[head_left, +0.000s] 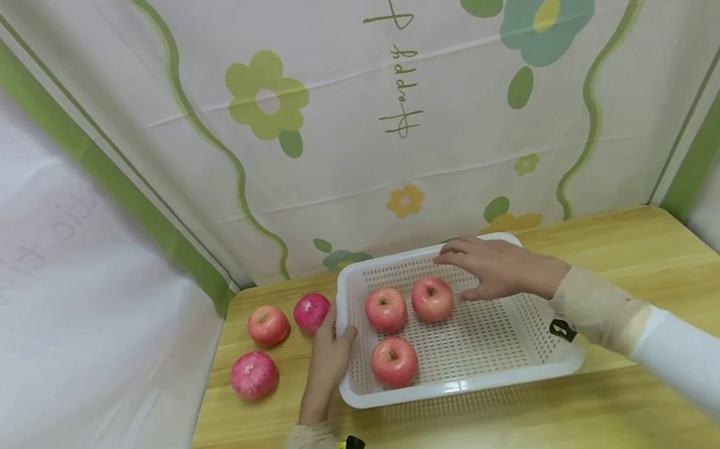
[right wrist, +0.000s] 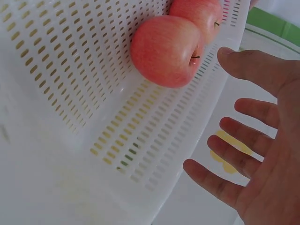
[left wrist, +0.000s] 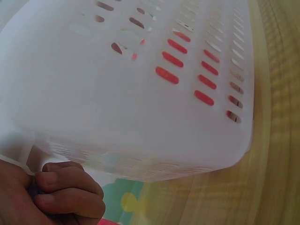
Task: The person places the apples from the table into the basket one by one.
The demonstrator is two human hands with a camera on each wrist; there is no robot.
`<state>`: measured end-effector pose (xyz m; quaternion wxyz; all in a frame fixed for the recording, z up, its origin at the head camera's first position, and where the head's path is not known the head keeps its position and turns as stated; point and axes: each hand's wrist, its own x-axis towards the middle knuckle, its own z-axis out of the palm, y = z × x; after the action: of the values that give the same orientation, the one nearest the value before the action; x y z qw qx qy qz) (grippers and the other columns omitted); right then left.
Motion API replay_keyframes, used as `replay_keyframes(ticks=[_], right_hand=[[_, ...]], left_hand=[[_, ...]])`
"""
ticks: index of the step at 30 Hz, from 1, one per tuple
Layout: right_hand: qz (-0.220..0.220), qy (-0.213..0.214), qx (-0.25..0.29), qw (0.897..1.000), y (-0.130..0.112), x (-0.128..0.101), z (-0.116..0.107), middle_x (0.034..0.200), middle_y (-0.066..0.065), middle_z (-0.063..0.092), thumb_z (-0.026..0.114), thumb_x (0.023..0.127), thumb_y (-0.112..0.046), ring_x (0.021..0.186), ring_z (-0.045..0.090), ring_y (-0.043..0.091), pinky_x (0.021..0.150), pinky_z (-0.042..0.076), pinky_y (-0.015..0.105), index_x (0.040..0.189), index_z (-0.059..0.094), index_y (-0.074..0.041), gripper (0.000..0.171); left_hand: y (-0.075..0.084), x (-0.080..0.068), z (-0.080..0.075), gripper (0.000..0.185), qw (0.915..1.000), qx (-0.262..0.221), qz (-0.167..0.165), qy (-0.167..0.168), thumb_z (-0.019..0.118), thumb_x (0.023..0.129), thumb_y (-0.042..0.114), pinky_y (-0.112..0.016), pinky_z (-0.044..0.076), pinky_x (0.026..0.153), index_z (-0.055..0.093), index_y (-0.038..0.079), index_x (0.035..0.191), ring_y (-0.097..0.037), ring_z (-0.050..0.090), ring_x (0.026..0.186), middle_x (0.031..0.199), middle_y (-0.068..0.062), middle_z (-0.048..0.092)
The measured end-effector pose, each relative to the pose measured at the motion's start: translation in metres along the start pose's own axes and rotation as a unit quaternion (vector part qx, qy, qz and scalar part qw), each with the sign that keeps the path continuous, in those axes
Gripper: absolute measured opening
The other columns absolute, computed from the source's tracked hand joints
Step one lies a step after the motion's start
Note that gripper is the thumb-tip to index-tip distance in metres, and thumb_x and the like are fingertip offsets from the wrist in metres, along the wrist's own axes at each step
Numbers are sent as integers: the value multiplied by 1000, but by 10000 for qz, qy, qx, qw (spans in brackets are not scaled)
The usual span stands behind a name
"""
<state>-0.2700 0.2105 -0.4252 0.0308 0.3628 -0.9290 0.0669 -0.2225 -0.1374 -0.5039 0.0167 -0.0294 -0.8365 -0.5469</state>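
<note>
Behind everything, a white, lightly creased cloth (head_left: 351,170), printed with flat flowers and wavy green lines. On it, turned sideways, "Happy", then a second word, seemingly "Life", cut by the top edge of the head view; at the left, faint and mirrored, "tic time".

Below, a yellowish table (head_left: 621,248) with plank-like wood grain. On top, the basket (head_left: 461,385): white plastic, rectangular, round-cornered, smooth at the rim, pierced with small slots.

At the wrists, white sleeves (head_left: 719,363), then wrinkled beige wraps (head_left: 590,301). Left hand (head_left: 331,352) gripping the basket's left rim, fingers curled, thumb over the edge. Right hand (head_left: 499,269) above the basket's back right, fingers spread, near but apart from the closest fruit.

In the left part of the basket, three apples (head_left: 433,300): red, glossy, rounded, two at the back, one in front. Left of the basket, a fourth apple (head_left: 268,326) and two magenta rounds (head_left: 253,375), streaked pale.

From the left wrist, the basket's slotted outer wall close up, with red behind the slots, and bent fingers hidden from the head view. From the right wrist, fine speckling and thin dark stems (right wrist: 195,57) in shallow hollows.
</note>
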Motion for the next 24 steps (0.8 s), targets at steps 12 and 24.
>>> replay_keyframes(ticks=[12, 24], right_hand=[[148, 224, 196, 9994, 15, -23, -8, 154, 21, 55, 81, 95, -28, 144, 50, 43, 111, 51, 62, 152, 56, -5, 66], [407, 535, 481, 9966, 30, -51, -13, 152, 22, 55, 80, 95, -27, 140, 53, 45, 106, 53, 63, 153, 53, -4, 68]], left_hand=[[1, 1, -1, 66, 10000, 25, 28, -34, 56, 104, 9, -57, 63, 95, 37, 16, 167, -42, 71, 118, 150, -27, 59], [-2, 0, 0, 65, 10000, 13, 59, -71, 54, 105, 9, -60, 59, 101, 37, 17, 167, -43, 68, 123, 156, -26, 55]])
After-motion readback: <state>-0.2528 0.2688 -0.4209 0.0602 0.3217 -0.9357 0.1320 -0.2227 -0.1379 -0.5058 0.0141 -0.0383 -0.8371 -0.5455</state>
